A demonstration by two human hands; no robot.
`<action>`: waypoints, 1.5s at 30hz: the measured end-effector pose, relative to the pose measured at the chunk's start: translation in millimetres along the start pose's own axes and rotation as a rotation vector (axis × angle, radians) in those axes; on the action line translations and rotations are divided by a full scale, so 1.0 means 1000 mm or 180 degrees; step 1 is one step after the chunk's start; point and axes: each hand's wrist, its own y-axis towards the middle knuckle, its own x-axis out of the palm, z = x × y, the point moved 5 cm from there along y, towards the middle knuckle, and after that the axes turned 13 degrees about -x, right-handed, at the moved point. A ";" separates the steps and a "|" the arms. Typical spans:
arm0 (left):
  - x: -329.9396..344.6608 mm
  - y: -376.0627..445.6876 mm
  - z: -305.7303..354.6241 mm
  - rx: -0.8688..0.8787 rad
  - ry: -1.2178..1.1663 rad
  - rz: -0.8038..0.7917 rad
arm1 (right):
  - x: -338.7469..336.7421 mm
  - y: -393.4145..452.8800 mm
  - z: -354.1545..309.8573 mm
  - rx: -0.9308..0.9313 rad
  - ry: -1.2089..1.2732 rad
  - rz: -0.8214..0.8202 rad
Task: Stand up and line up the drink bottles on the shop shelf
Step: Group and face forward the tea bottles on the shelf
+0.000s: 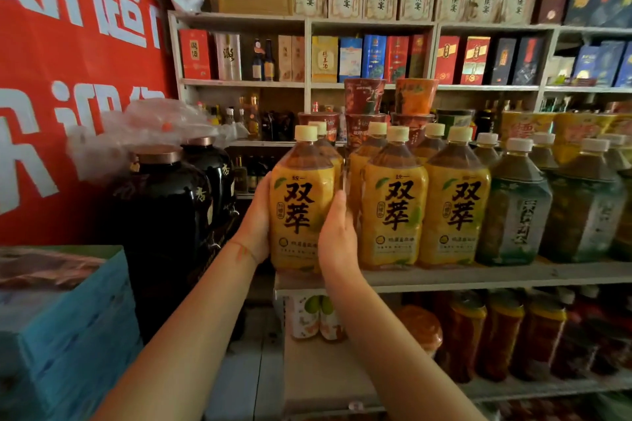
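A yellow-labelled tea bottle (302,205) with a cream cap stands upright at the left end of the grey shelf (478,275). My left hand (258,215) holds its left side, and my right hand (337,236) holds its right side, thumb on the label. To its right, two matching yellow bottles (393,205) (455,202) stand in the front row with more of the same behind them. Green-labelled bottles (516,205) continue the row to the right.
Two black ceramic jars (167,202) stand left of the shelf, with a blue box (61,318) below them. Instant-noodle cups (366,106) are stacked behind the bottles. Red-capped bottles (499,335) fill the shelf below. Boxed liquor lines the upper shelves.
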 end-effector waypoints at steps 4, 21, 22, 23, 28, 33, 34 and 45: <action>0.011 0.009 -0.002 -0.0278 -0.0202 -0.0345 | 0.003 0.000 -0.006 -0.0142 0.0057 0.0017; 0.013 0.001 -0.024 -0.0396 -0.0416 0.0407 | -0.016 0.016 -0.002 0.0659 0.0451 0.0084; 0.014 0.000 -0.024 -0.0396 -0.0391 0.0429 | -0.017 0.015 -0.002 0.0645 0.0441 0.0062; 0.015 0.001 -0.024 -0.0390 -0.0355 0.0450 | -0.019 0.015 -0.002 0.0645 0.0435 0.0027; 0.021 -0.004 -0.025 -0.0414 -0.0316 0.0388 | -0.022 0.014 -0.003 0.0712 0.0421 -0.0118; 0.018 -0.008 -0.019 -0.0378 -0.0177 0.0408 | -0.020 0.014 -0.007 0.0783 0.0435 -0.0234; 0.017 -0.010 -0.018 -0.0362 -0.0145 0.0429 | -0.020 0.013 -0.007 0.0799 0.0435 -0.0274; 0.019 -0.022 -0.018 -0.0411 -0.0359 0.0771 | -0.026 0.001 -0.018 0.0650 0.0306 -0.0501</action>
